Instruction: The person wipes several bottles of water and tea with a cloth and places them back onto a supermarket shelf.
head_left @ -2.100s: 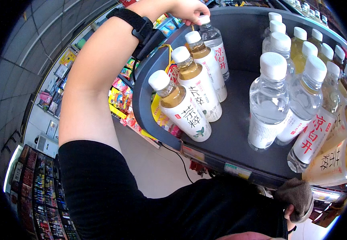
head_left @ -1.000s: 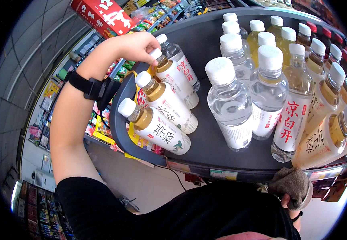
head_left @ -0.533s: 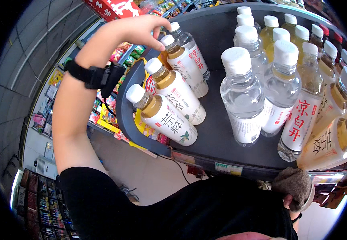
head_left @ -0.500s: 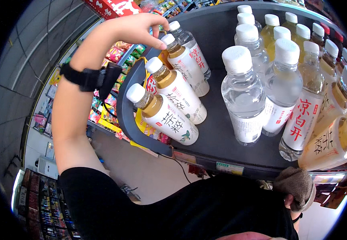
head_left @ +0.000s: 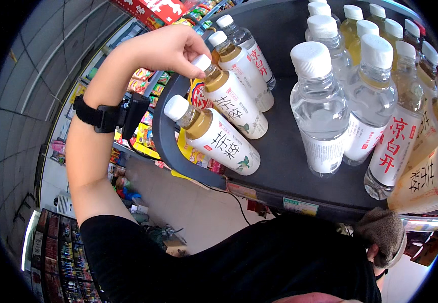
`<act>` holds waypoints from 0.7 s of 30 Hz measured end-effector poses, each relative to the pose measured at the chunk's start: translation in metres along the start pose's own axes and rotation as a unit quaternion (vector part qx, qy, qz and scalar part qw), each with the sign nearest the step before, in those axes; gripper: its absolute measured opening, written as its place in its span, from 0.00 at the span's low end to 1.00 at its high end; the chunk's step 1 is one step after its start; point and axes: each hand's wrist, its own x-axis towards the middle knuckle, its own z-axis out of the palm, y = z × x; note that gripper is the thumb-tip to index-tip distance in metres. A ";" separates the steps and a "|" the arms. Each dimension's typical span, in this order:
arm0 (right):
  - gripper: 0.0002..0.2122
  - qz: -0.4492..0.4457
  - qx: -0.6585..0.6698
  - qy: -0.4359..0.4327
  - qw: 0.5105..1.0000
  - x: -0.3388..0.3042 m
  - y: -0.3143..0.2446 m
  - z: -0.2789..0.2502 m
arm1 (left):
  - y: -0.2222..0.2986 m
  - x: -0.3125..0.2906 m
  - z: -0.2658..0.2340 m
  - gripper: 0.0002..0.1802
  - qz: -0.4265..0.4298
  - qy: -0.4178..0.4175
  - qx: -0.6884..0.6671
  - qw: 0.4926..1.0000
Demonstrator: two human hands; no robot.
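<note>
A black strap with a boxy black device (head_left: 123, 113) circles the left wrist; black short-sleeved top (head_left: 219, 262); right hand (head_left: 383, 242) (five o'clock) wears a grey-brown glove.

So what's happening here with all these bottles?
A person is at a dark shop shelf lined with drinks. Their left hand reaches up and pinches the white cap of a tea bottle, second from the front in the left-hand row of four. To the right stand clear water bottles and more yellowish drinks behind them. The right hand, in a grey glove, sits low by the shelf's front edge and holds no bottle. A black strap is on the left wrist.
</note>
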 end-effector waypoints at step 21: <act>0.23 -0.063 -0.061 -0.204 0.975 0.034 0.015 -0.014 | 0.015 -0.068 0.039 0.22 0.151 0.067 0.090 0.982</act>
